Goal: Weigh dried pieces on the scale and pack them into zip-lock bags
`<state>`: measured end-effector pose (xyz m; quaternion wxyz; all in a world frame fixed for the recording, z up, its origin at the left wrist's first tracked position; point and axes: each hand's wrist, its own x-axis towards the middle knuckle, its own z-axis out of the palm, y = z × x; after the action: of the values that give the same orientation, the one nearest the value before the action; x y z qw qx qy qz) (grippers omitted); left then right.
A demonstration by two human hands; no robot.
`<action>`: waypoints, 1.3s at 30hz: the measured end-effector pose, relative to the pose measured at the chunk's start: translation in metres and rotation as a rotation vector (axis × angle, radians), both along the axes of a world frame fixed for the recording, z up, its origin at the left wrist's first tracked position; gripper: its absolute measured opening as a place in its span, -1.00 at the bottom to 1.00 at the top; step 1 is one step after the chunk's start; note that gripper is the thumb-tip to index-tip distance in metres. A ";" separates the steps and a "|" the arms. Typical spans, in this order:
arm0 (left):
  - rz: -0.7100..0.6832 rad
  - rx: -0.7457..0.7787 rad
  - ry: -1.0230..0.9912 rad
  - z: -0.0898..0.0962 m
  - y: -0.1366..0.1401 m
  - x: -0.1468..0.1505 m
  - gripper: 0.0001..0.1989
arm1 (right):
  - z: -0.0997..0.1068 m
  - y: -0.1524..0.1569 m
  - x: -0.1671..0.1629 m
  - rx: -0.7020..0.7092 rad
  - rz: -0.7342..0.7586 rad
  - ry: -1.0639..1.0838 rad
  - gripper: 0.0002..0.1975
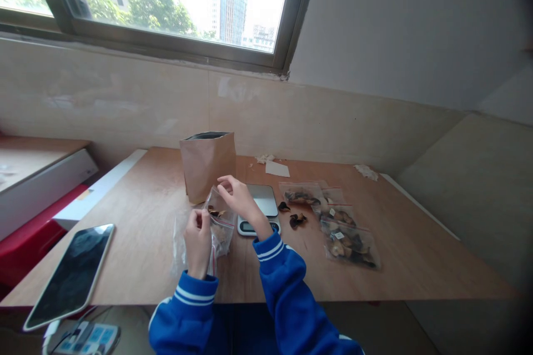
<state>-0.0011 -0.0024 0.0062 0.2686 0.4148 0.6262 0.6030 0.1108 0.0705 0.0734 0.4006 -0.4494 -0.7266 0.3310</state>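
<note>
A small clear zip bag (221, 216) with a few dark dried mushroom pieces in it is between my hands, near the front of the brown paper pouch (210, 166). My left hand (197, 238) pinches the bag's near left edge. At its upper edge is my right hand (239, 197), fingers curled onto the plastic; the exact grip is hard to make out. Beneath my left hand lie more clear plastic bags (180, 241). Partly behind my right wrist sits a kitchen scale (266, 202), its plate bare. Loose dried mushroom pieces (297, 221) lie right of the scale.
Several filled zip bags (352, 247) of dried mushrooms are grouped on the right of the wooden table (408, 266). A tablet (73, 272) lies at the left edge, above a power strip (89, 338). White paper (277, 169) lies at the back, under the window.
</note>
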 end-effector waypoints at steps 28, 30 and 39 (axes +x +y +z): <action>-0.191 0.134 -0.110 -0.010 0.003 0.016 -0.59 | -0.073 -0.071 0.078 -0.181 -0.385 0.693 -0.54; -0.356 0.084 -0.194 -0.013 0.005 0.018 -0.59 | -0.079 -0.071 0.086 -0.195 -0.389 0.659 -0.50; -0.206 0.062 -0.324 -0.028 0.002 0.034 -0.59 | -0.091 -0.074 0.100 -0.086 -0.535 0.560 -0.51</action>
<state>0.0333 -0.0001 -0.0215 0.4132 0.3823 0.5101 0.6503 0.2104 -0.0036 -0.0174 0.6365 -0.5316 -0.4315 0.3551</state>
